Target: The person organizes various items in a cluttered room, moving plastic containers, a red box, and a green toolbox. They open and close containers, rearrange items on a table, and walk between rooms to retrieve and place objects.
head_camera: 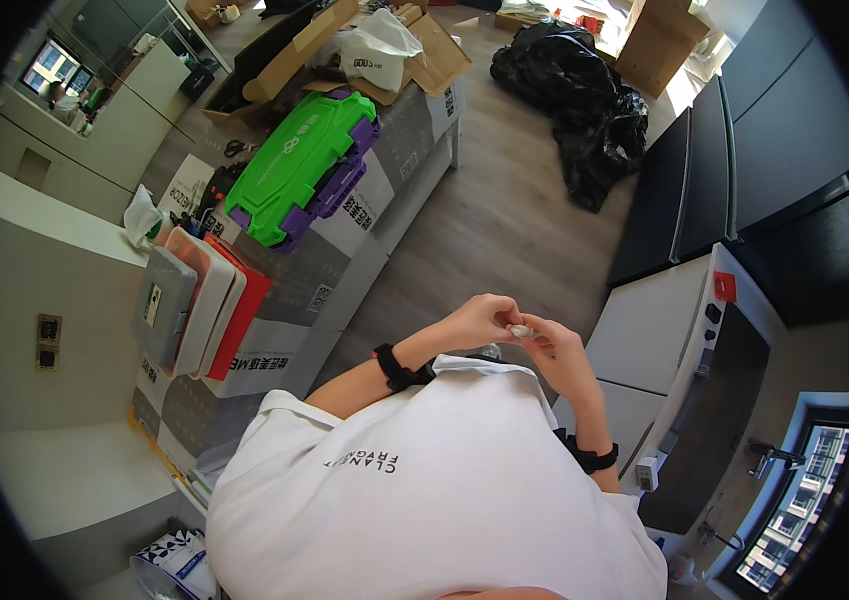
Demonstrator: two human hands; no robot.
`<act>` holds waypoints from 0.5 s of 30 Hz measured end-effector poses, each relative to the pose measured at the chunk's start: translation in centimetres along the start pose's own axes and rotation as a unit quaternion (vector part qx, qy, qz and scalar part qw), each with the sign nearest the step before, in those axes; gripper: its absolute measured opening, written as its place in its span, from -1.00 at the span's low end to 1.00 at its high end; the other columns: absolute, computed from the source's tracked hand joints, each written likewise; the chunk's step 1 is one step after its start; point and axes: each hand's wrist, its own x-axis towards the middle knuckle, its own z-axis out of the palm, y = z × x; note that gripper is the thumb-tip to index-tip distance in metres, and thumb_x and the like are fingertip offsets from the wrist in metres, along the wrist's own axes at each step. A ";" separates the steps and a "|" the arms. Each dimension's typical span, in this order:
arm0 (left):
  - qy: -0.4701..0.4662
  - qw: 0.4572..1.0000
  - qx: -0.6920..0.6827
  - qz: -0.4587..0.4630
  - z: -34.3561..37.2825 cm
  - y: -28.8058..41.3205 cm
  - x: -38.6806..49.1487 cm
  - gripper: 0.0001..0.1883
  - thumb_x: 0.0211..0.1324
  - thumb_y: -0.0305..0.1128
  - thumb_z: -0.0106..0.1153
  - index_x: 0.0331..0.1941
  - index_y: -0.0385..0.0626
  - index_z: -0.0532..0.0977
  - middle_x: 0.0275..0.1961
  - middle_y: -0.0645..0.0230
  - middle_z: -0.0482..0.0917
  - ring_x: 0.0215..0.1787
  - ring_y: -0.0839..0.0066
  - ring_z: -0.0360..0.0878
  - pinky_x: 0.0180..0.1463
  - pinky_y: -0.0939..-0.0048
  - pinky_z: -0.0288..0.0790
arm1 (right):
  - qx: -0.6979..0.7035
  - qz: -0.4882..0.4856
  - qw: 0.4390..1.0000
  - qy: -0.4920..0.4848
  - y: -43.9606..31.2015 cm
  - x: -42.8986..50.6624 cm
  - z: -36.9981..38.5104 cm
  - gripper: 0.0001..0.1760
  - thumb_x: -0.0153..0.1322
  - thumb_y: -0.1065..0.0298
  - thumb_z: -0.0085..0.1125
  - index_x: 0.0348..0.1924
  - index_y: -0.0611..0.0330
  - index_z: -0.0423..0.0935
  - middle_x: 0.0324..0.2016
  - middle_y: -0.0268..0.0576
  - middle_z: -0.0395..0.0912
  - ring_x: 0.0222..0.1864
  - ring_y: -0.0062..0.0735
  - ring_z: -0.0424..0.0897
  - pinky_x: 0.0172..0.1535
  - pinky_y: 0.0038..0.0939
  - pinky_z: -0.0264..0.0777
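Both of my hands meet in front of my white shirt, above the wood-look floor. Between their fingertips is a small whitish object [520, 331], too small to identify. My left hand [481, 322] has its thumb and index finger curled against it from the left. From the right, my right hand [556, 349] pinches the same object. Each wrist bears a black strap. To the left, a green and purple plastic case [304, 165] lies on a long counter covered with printed protective sheeting [289, 277].
Several plastic bins [196, 300] and a red panel [241, 326] stand on the counter's near part. Scissors [234, 148] lie beyond the case, near open cardboard boxes [436, 49]. Black plastic bags [582, 97] lie on the floor ahead. A white-fronted cabinet [638, 330] stands at right.
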 end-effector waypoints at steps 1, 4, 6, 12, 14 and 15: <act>0.009 1.000 0.015 -0.002 0.9 0.5 1.0 -0.82 0.10 -0.48 0.37 -0.28 -0.25 0.53 -0.29 0.31 0.65 -0.25 0.55 0.65 -0.11 0.52 0.53 | 0.025 0.010 1.000 -0.003 1.1 0.0 -1.0 -0.63 0.43 0.47 0.26 0.11 0.27 0.57 -0.17 -0.04 0.66 -0.26 -0.37 0.67 -0.12 -0.41 0.55; 0.019 1.000 0.020 -0.007 3.0 2.0 3.6 -0.76 0.05 -0.44 0.42 -0.30 -0.23 0.51 -0.42 0.34 0.62 -0.34 0.57 0.61 -0.22 0.49 0.50 | 0.074 0.044 0.996 0.010 3.7 -0.1 -3.7 -0.74 0.39 0.47 0.31 -0.07 0.36 0.64 -0.31 -0.11 0.70 -0.33 -0.52 0.65 -0.20 -0.50 0.52; 0.008 0.999 0.036 -0.012 4.4 2.9 5.0 -0.74 0.05 -0.44 0.42 -0.28 -0.22 0.50 -0.42 0.35 0.61 -0.35 0.56 0.60 -0.23 0.47 0.49 | 0.065 0.060 0.996 -0.007 5.1 -0.2 -5.7 -0.81 0.39 0.48 0.31 -0.15 0.37 0.65 -0.40 -0.16 0.70 -0.40 -0.51 0.64 -0.26 -0.50 0.51; -0.028 0.989 0.142 0.014 4.8 1.2 7.9 -0.74 0.14 -0.44 0.37 -0.15 -0.17 0.49 -0.24 0.37 0.61 -0.22 0.57 0.61 -0.10 0.45 0.53 | 0.025 0.067 0.994 0.088 9.9 -2.0 -10.6 -0.79 0.32 0.36 0.41 -0.45 0.33 0.61 -0.57 -0.13 0.67 -0.51 -0.44 0.65 -0.38 -0.44 0.46; -0.009 0.989 0.148 -0.026 2.6 -1.9 8.7 -0.74 0.20 -0.36 0.32 -0.11 -0.21 0.52 -0.26 0.34 0.65 -0.22 0.55 0.61 -0.13 0.45 0.51 | 0.017 0.080 0.989 0.122 12.2 -3.5 -11.7 -0.76 0.27 0.33 0.44 -0.49 0.32 0.59 -0.56 -0.10 0.68 -0.51 -0.35 0.66 -0.38 -0.39 0.46; -0.004 0.991 0.128 -0.038 1.1 -3.9 9.0 -0.76 0.23 -0.35 0.30 -0.12 -0.21 0.53 -0.28 0.36 0.65 -0.24 0.57 0.60 -0.16 0.49 0.48 | 0.028 0.076 0.988 0.134 13.1 -4.4 -12.0 -0.76 0.26 0.33 0.44 -0.50 0.31 0.59 -0.53 -0.09 0.69 -0.50 -0.31 0.66 -0.39 -0.37 0.46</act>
